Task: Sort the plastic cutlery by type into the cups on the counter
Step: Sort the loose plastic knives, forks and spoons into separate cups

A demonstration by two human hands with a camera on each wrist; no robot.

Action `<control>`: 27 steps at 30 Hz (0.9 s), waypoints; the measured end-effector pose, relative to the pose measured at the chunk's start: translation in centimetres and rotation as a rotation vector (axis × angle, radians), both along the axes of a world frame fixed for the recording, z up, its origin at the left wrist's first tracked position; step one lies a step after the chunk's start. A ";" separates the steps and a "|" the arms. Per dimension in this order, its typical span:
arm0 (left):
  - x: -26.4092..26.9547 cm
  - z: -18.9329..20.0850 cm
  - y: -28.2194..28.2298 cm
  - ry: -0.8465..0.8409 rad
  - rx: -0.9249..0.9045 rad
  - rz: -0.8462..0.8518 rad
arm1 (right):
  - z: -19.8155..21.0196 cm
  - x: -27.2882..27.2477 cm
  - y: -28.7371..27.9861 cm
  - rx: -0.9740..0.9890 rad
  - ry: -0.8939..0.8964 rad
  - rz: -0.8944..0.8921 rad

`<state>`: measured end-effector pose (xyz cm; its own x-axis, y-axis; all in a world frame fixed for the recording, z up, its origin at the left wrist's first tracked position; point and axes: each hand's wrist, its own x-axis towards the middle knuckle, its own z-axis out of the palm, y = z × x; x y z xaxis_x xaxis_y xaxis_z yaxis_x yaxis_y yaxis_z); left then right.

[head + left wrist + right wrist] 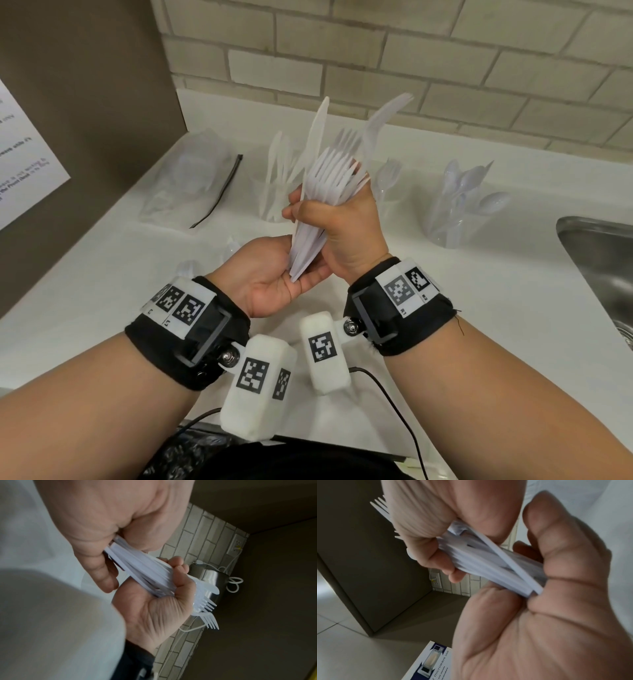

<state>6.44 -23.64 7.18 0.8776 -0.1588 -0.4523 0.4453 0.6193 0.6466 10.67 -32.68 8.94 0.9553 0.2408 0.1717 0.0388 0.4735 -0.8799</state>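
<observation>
My right hand [342, 222] grips a thick bundle of white plastic cutlery [329, 178] upright above the counter, fork tines fanning out on top [208, 615]. One knife [318, 126] and one fork [387, 113] stick up higher than the others. My left hand [270, 274] holds the bundle's handle ends [513, 577] from below, thumb and fingers curled round them. Behind stand three clear cups: a cup with knives [277, 192], a cup with forks [387, 185] partly hidden by the bundle, and a cup with spoons [455, 212].
A crumpled clear bag [191, 185] lies at the back left of the white counter [479, 308]. A few loose translucent pieces [233, 245] lie beside my left wrist. A steel sink [599, 260] opens at the right. A brown panel with a paper sign [24, 164] stands left.
</observation>
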 end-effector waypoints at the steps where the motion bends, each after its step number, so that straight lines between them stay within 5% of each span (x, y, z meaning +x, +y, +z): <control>1: 0.0 0.0 0.0 -0.002 0.003 -0.003 | -0.1 0.0 0.0 0.019 0.001 0.007; 8: 0.1 -0.5 0.0 -0.020 0.049 -0.081 | 0.3 0.2 -0.7 -0.019 0.028 0.048; 13: 0.5 0.2 1.5 -0.107 0.287 -0.220 | 0.4 1.1 -1.4 -0.038 0.004 0.015; 18: 1.7 4.5 2.8 -0.579 0.710 0.064 | -1.4 1.6 -1.5 -0.371 -0.044 0.026; 21: 2.5 6.5 3.2 -0.860 0.994 0.019 | -2.6 0.9 -1.1 -0.552 -0.070 0.119; 27: 2.9 5.7 3.1 -0.934 1.347 -0.100 | -2.5 0.5 -0.6 -0.532 -0.018 0.181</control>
